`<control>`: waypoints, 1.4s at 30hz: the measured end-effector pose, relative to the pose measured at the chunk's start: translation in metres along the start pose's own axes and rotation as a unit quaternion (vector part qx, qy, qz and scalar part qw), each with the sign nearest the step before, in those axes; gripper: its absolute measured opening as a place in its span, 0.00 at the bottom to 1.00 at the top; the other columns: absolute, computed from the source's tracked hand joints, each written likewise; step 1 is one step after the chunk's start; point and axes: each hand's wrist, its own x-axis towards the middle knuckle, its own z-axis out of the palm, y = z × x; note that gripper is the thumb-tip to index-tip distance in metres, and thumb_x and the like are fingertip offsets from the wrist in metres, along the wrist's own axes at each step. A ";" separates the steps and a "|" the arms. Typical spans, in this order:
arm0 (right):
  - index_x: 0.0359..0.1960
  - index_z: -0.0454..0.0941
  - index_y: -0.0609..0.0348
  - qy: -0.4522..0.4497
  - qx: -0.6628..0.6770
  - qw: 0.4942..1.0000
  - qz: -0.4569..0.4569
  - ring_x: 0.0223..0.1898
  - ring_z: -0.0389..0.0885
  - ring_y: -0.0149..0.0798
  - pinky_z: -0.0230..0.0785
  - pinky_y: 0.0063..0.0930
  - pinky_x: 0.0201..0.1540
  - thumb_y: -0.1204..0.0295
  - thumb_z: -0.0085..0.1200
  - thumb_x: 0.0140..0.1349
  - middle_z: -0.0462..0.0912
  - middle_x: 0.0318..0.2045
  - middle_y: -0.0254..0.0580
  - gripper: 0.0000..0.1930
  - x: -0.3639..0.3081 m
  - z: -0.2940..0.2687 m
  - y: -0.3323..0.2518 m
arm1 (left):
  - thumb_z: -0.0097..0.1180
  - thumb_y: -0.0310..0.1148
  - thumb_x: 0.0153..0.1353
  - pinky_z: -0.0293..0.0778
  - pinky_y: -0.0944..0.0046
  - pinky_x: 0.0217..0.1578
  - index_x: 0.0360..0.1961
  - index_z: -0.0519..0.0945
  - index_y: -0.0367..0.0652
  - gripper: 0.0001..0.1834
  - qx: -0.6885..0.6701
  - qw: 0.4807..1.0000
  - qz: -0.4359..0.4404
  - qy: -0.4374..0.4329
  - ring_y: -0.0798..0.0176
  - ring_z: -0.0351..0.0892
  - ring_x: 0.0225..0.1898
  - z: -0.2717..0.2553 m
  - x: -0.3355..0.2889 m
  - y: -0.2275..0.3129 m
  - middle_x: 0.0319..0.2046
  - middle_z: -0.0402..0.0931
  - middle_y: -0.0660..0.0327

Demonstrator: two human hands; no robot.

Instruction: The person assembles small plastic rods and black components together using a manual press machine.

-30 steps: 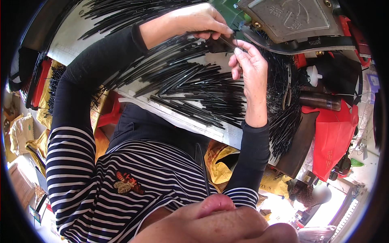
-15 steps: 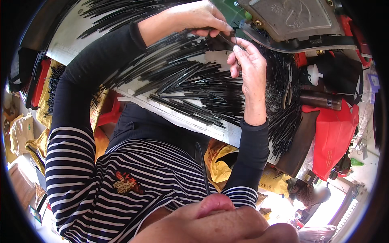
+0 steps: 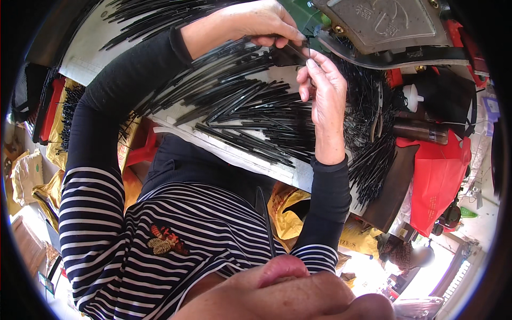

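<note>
Thin black strip (image 3: 297, 50), plastic-looking; likely light, springy, slick; best held near ends. Left hand (image 3: 269, 24) and right hand (image 3: 325, 82) pinch it between fingertips.

This looks like a small, crowded workshop. A pale bench (image 3: 80, 65) is spread with loose piles of thin black strips (image 3: 256, 106), and a heap of finer black pieces (image 3: 373, 173) crowds its right side. A heavy metal machine part (image 3: 381, 25) with bolts stands at the far edge. Around the bench are a yellow sack (image 3: 288, 213), a red bag (image 3: 434, 181) and mixed clutter.
</note>
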 end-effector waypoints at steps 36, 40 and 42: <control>0.43 0.73 0.60 0.140 0.190 0.972 -0.001 0.32 0.79 0.30 0.73 0.21 0.34 0.66 0.48 0.64 0.79 0.35 0.39 0.11 0.007 -0.017 0.013 | 0.55 0.35 0.43 0.73 0.51 0.32 0.24 0.80 0.37 0.12 0.509 0.841 0.082 0.165 0.45 0.78 0.30 -0.053 -0.029 -0.036 0.24 0.77 0.46; 0.44 0.73 0.60 0.140 0.178 0.974 0.002 0.30 0.79 0.30 0.73 0.20 0.32 0.66 0.49 0.63 0.79 0.34 0.39 0.12 0.005 -0.016 0.013 | 0.53 0.35 0.43 0.73 0.52 0.32 0.24 0.80 0.37 0.12 0.501 0.849 0.066 0.155 0.46 0.78 0.31 -0.054 -0.032 -0.024 0.24 0.77 0.46; 0.45 0.73 0.60 0.131 0.178 0.975 0.003 0.29 0.79 0.30 0.74 0.20 0.32 0.66 0.49 0.63 0.79 0.34 0.39 0.13 0.005 -0.016 0.013 | 0.53 0.35 0.43 0.73 0.53 0.32 0.24 0.81 0.36 0.12 0.488 0.858 0.056 0.147 0.46 0.78 0.31 -0.053 -0.033 -0.021 0.25 0.77 0.46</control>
